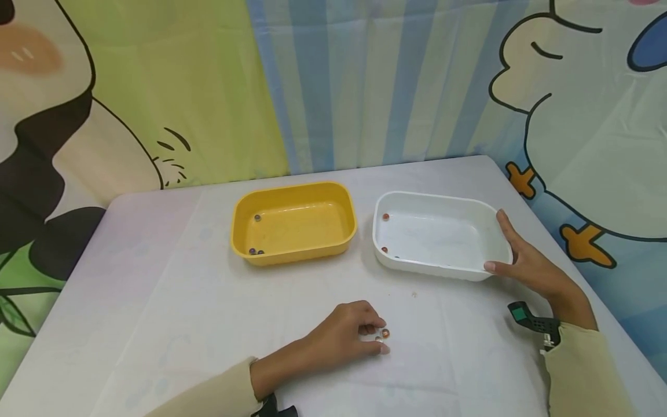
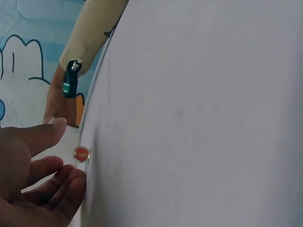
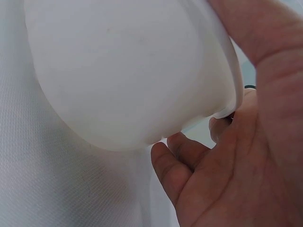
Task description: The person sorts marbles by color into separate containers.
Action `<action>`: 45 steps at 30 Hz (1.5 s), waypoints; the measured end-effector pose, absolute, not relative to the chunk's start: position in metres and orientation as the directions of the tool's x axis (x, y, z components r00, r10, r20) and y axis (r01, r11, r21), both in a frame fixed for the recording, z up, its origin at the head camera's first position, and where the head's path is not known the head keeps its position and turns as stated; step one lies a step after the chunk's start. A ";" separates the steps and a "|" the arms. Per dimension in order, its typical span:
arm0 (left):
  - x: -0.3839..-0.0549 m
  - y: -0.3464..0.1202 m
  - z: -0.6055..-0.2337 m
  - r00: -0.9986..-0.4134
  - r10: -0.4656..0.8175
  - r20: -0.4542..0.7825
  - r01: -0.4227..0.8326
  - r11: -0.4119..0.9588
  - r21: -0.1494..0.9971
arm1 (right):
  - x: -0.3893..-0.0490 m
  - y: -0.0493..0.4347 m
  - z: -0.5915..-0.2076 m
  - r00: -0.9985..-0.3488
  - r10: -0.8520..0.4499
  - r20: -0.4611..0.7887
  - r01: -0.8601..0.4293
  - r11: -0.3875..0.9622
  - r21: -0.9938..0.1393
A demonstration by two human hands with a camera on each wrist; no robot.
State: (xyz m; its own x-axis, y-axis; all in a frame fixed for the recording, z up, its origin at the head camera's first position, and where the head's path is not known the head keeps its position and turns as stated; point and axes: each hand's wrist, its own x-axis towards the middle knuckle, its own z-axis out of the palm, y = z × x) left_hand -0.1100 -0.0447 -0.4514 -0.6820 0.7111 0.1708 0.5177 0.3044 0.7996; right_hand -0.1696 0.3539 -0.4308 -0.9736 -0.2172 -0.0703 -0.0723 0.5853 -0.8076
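Note:
My left hand (image 1: 348, 333) is low over the white table, its thumb and fingers parted around an orange-centred glass marble (image 1: 385, 333). A second, clearer marble (image 1: 378, 339) lies partly hidden between the fingertips. In the left wrist view the orange marble (image 2: 81, 153) sits just past the thumb and fingers, apart from them. With my right hand (image 1: 537, 272) I grip the right end of a white plastic tub (image 1: 443, 272), thumb on the near rim. Under its wall the curled fingers (image 3: 170, 170) show in the right wrist view. Orange marbles (image 1: 385, 216) lie inside the tub's left end.
A yellow tub (image 1: 294, 255) stands left of the white one, with a few dark marbles (image 1: 257, 218) at its left side. One small clear piece (image 1: 414, 294) lies on the cloth before the white tub. Behind the table (image 1: 172, 278) hangs a cartoon-printed curtain (image 1: 359, 87).

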 end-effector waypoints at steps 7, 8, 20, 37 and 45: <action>-0.101 -0.041 -0.455 -0.700 0.682 0.214 0.573 0.356 0.738 | -0.169 0.354 -0.430 -0.974 -0.209 -0.086 -0.056 0.590 -0.805; -0.100 -0.041 -0.456 -0.705 0.677 0.211 0.572 0.368 0.733 | -0.169 0.354 -0.430 -0.974 -0.210 -0.089 -0.054 0.591 -0.805; -0.097 -0.038 -0.454 -0.736 0.656 0.168 0.544 0.425 0.724 | -0.170 0.353 -0.428 -0.974 -0.209 -0.086 -0.060 0.605 -0.794; -0.113 -0.052 -0.445 -0.772 0.620 0.138 0.423 0.339 0.840 | -0.168 0.351 -0.428 -0.976 -0.206 -0.076 -0.064 0.597 -0.800; -0.136 -0.049 -0.435 -0.832 0.538 0.135 0.333 0.289 0.898 | -0.169 0.352 -0.428 -0.974 -0.214 -0.072 -0.071 0.591 -0.803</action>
State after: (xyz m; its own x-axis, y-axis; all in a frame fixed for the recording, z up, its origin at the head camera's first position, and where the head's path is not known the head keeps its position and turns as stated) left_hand -0.1362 -0.0487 -0.4348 -0.8320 0.5380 0.1354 0.3330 0.2891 0.8975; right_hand -0.1687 0.3519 -0.4282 -0.9741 -0.2144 -0.0718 -0.0709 0.5913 -0.8034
